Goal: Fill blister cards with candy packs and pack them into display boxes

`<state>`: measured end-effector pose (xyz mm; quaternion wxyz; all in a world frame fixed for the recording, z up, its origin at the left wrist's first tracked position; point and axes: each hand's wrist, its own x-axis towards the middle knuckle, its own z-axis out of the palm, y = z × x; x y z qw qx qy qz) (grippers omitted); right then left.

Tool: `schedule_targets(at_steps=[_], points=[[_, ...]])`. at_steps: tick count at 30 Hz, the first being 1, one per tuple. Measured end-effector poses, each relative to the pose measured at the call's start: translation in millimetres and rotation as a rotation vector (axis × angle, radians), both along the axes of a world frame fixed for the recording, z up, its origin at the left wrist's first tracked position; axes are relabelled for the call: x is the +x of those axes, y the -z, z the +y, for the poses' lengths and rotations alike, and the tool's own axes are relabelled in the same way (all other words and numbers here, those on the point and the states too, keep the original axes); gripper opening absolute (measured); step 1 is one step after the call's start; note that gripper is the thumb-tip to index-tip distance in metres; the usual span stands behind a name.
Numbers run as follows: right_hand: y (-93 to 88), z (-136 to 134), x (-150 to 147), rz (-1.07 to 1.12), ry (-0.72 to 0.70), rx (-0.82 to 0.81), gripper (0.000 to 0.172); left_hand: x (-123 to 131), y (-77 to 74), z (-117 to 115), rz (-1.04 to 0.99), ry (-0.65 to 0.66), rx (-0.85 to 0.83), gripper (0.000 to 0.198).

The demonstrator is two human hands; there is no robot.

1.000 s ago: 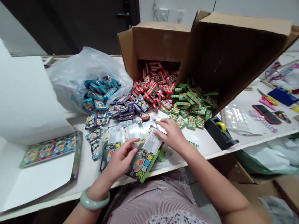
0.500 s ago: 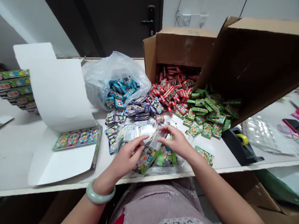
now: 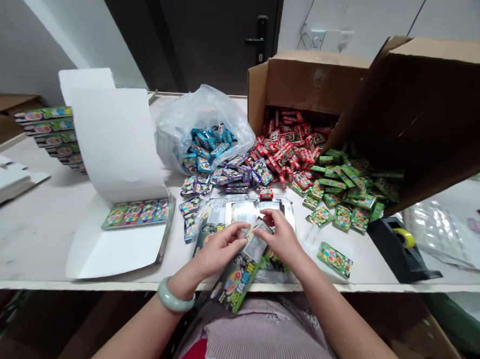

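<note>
Head view, table inventory.

Item 1: printed green-and-black display card, held upright and slightly tilted at the table's front edge, its upper end between the hands and its lower end overhanging the edge. Judged light, thin and fairly stiff, but its glossy face may slip and its corners could bend. The long side edges look the safest place to hold it, with light pressure. The print is too small to read.

Item 2: left hand, fingers narrowed and curled on the card's upper part; jade bangle on the wrist.

Item 3: right hand, fingers closed narrowly on the card's upper end, opposite the left hand. The fingers partly hide the contact, so the exact grip is uncertain.

Nearby: clear-fronted printed cards lie flat under the hands. Beyond them are purple packets, blue packets in a plastic bag, red packets and green packets spilling from a tipped cardboard box. A loose green packet lies near a black tape dispenser, and an open white display box stands left.
</note>
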<state>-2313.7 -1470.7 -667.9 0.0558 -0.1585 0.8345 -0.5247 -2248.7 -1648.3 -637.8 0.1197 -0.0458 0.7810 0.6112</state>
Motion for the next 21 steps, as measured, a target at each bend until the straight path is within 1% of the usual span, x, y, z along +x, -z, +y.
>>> schedule_targets(at_steps=[2, 3, 4, 5, 7, 9, 10, 11, 13, 15, 17, 19, 21], points=[[-3.3, 2, 1, -0.078, 0.035, -0.083, 0.032, 2, 1.6, -1, 0.053, -0.035, -0.062, 0.034], [-6.8, 4, 0, -0.151, 0.023, -0.138, 0.029, 3, 0.3, -3, 0.094, -0.04, -0.109, 0.032], [-11.4, 6, -1, -0.25, -0.023, -0.191, 0.028, 4, -2.2, -6, 0.139, -0.036, -0.158, 0.031], [-16.5, 9, -2, -0.365, -0.105, -0.232, 0.028, 4, -5.8, -9, 0.184, -0.016, -0.203, 0.03], [-27.1, 13, -6, -0.565, -0.327, -0.252, 0.029, 4, -14.7, -16, 0.263, 0.066, -0.264, 0.03], [-36.0, 16, -10, -0.653, -0.491, -0.198, 0.026, 3, -23.7, -22, 0.326, 0.188, -0.303, 0.03], [-39.4, 17, -13, -0.655, -0.525, -0.168, 0.025, 3, -27.6, -24, 0.357, 0.247, -0.328, 0.03], [-42.1, 17, -15, -0.644, -0.525, -0.148, 0.026, 2, -30.9, -26, 0.395, 0.292, -0.369, 0.031], [-46.0, 16, -18, -0.622, -0.472, -0.148, 0.027, 1, -35.7, -28, 0.474, 0.325, -0.515, 0.031], [-48.6, 15, -21, -0.625, -0.431, -0.189, 0.025, 2, -38.2, -27, 0.493, 0.311, -0.714, 0.033], [-50.5, 15, -22, -0.656, -0.44, -0.238, 0.027, 5, -38.5, -24, 0.453, 0.284, -0.878, 0.039], [-51.6, 14, -22, -0.685, -0.469, -0.273, 0.033, 8, -36.7, -19, 0.434, 0.264, -0.937, 0.046], [-52.0, 13, -22, -0.683, -0.474, -0.305, 0.036, 10, -32.9, -16, 0.458, 0.247, -0.911, 0.046]])
